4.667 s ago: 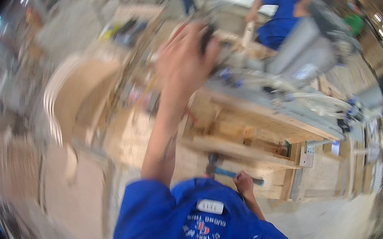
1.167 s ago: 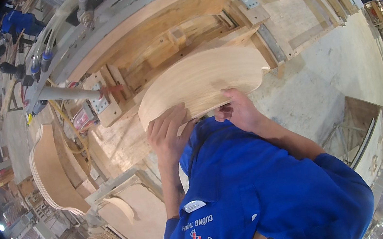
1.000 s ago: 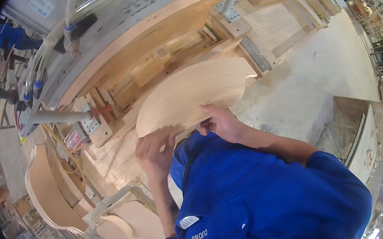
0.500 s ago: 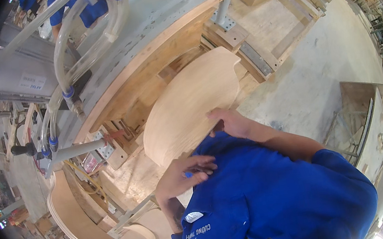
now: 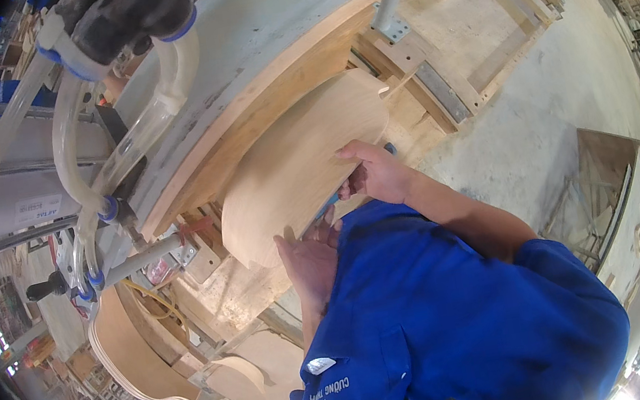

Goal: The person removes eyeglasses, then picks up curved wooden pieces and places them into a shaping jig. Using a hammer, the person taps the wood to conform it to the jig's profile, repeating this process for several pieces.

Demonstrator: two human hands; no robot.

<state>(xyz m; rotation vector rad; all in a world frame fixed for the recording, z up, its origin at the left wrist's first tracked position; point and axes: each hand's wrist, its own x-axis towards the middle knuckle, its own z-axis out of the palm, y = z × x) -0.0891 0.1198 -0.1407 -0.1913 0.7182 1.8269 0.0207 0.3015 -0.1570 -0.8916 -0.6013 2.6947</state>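
Note:
A pale, curved plywood panel (image 5: 297,154) with a rounded outline lies tilted in front of me, partly under the edge of a wooden press form. My left hand (image 5: 312,262) grips its near left edge, thumb on the top face and fingers curled below. Further right along the same edge, my right hand (image 5: 376,174) is closed on the panel, its thumb flat on top. A narrow blue object (image 5: 328,202) shows between my hands by the panel's edge; its kind is mostly hidden by fingers.
Clear hoses (image 5: 65,129) and a grey machine frame stand at the upper left. The thick wooden form (image 5: 272,92) runs just beyond the panel. Stacked curved panels (image 5: 141,356) stand lower left, near a small curved offcut (image 5: 238,371). A boarded rack (image 5: 625,218) is at right.
My left hand has moved up from beside the panel and taken hold of its near edge. The panel has shifted slightly left and away. My right hand has moved slightly farther along the edge.

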